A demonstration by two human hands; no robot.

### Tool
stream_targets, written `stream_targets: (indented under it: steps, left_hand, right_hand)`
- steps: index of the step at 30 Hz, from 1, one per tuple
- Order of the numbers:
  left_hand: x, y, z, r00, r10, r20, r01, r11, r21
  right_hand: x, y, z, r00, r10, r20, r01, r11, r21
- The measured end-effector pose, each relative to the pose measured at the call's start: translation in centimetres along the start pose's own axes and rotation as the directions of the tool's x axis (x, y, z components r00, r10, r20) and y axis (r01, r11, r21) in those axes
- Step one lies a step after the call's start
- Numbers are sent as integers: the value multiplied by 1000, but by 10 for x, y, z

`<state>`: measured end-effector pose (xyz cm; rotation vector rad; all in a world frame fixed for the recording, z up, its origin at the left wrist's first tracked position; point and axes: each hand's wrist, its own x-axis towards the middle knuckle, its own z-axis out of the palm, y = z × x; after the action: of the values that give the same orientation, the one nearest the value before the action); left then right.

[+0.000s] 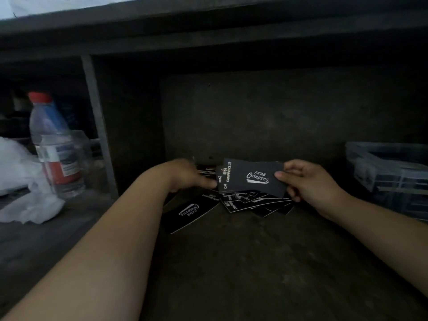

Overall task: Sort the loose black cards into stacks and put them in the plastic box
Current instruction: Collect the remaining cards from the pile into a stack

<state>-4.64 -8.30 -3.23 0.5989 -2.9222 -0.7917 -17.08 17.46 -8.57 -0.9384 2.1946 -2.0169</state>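
A small stack of black cards (252, 178) with white "Camping Club" print is held above a dark surface. My right hand (308, 179) pinches its right end between thumb and fingers. My left hand (190, 176) reaches to the stack's left edge, its thumb touching the cards there; its fingers are hidden behind the hand. Several loose black cards (250, 200) lie fanned out below the stack, and one larger-looking card (192, 212) lies alone to the left under my left forearm. A grey plastic box (389, 172) stands at the right edge.
A water bottle (54, 147) with a red cap stands at the left, beside crumpled white plastic (25, 181). A grey upright post (97, 126) divides the shelf space. A dark back wall and low shelf overhang close in the space.
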Motion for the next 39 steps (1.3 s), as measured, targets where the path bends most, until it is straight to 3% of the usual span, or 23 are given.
stream_targets:
  steps: [2, 4, 8, 16, 18, 20, 22, 25, 27, 30, 32, 35, 39]
  left_hand:
    - [0, -9, -2, 986, -120, 114, 97, 977, 188]
    - [2, -9, 2, 981, -115, 155, 72, 964, 254]
    - [2, 3, 6, 986, -45, 162, 14, 983, 185]
    - [1, 3, 1, 976, -13, 216, -39, 971, 235]
    - [1, -1, -3, 966, 5, 257, -45, 987, 152]
    - [3, -12, -8, 948, 16, 317, 16, 995, -98]
    - [5, -22, -11, 956, 34, 290, 80, 925, -371]
    - [9, -32, -13, 980, -15, 198, 148, 723, -675]
    - [11, -30, -12, 989, -34, 143, 136, 586, -799]
    - [14, -19, -8, 1000, -26, 2, 10, 316, -949]
    - [10, -8, -3, 1000, 1, -17, -17, 213, -977]
    - [4, 4, 10, 993, 110, 50, 18, 274, -961]
    - [7, 7, 21, 983, 177, 50, -50, 514, -856]
  right_hand:
    - [1, 1, 0, 1000, 4, 3, -4, 1000, -10]
    - [0, 2, 0, 1000, 8, 9, -8, 1000, -22]
    - [0, 1, 0, 1000, 10, 18, -10, 1000, -22]
    - [1, 1, 1, 1000, 12, 10, -12, 1000, 12]
    - [1, 1, 0, 999, 41, 8, -42, 997, 62]
    - [1, 1, 0, 998, 64, -7, -63, 994, 86]
    - [2, 1, -1, 997, 76, -28, -72, 991, 114]
    - [3, 1, -1, 996, 79, -44, -72, 988, 133]
    - [3, 2, -2, 996, 82, -42, -75, 987, 145]
    - [3, 2, -2, 995, 92, -31, -87, 988, 130]
    - [5, 3, -3, 995, 99, -29, -95, 989, 115]
    - [5, 5, -4, 992, 127, -11, -125, 988, 96]
    - [3, 1, -2, 988, 149, 31, -152, 980, 129]
